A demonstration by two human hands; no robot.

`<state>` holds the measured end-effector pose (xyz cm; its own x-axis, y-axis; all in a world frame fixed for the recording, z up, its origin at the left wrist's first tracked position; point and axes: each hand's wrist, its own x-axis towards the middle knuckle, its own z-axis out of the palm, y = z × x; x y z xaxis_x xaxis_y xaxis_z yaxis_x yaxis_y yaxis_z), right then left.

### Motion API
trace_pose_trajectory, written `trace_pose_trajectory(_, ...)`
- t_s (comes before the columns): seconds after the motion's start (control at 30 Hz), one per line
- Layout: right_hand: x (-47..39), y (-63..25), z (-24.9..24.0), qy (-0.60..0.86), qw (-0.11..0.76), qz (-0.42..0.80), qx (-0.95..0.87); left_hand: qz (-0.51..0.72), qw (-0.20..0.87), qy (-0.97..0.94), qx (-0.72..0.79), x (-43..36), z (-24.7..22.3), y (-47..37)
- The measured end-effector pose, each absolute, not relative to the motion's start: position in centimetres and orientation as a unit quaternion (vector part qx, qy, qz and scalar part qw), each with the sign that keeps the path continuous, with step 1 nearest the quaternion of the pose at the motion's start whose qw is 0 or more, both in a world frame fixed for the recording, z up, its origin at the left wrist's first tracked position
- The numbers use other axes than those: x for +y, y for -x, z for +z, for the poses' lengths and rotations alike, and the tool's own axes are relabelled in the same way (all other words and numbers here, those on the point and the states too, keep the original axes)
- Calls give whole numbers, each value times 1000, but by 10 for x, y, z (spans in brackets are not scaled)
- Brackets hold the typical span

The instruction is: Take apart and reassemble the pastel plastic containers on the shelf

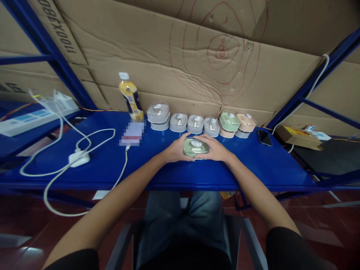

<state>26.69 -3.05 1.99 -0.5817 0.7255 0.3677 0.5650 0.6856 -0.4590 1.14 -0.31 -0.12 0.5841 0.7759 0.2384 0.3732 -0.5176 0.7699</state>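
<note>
Between my two hands is a small green lidded box (196,147) with a clear-looking top, a round white label and a pale tab. My left hand (177,149) wraps its left side, and my right hand (216,147) grips its right side. The box is at or just above the blue table (194,174); I cannot tell whether it touches. Behind it stands a row of similar boxes: grey ones (195,123), a green one (229,121) on top of a pinkish one, and a peach one (246,122) on a grey one.
A yellow drink bottle (131,97) stands back left, near a blurred-out flat item (132,133) with a cable. A white charger (79,159) with looping cables lies left, a power strip (36,116) beyond. A dark phone (264,137) lies right. Cardboard (146,56) walls the back.
</note>
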Motion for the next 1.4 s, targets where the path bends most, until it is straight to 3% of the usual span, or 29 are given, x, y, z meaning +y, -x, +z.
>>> trace_pose_trajectory(0.3, -34, -279, 16, 368, 285, 135, -875, 329, 305, -828, 335, 6, -8, 0)
trace_pose_trajectory(0.5, -26, -281, 53, 562, 332, -74, -754, 461, 208, -784, 359, 8, -5, -2)
trace_pose_trajectory(0.67, 13, -260, 76, 708, 244, -227, -623, 441, 153, -794, 389, 12, -8, -2)
trace_pose_trajectory(1.03, 48, -236, 64, 794, 153, -248, -533, 395, 57, -817, 417, 6, -5, -5)
trace_pose_trajectory(1.13, 48, -236, 66, 779, 181, -252, -545, 377, 13, -828, 414, 9, 1, -9)
trace_pose_trajectory(1.23, 37, -234, 67, 734, 263, -245, -576, 350, -27, -839, 416, 24, 10, -15)
trace_pose_trajectory(1.4, 0, -226, 57, 606, 385, -197, -668, 332, 0, -833, 443, 56, 17, -30)
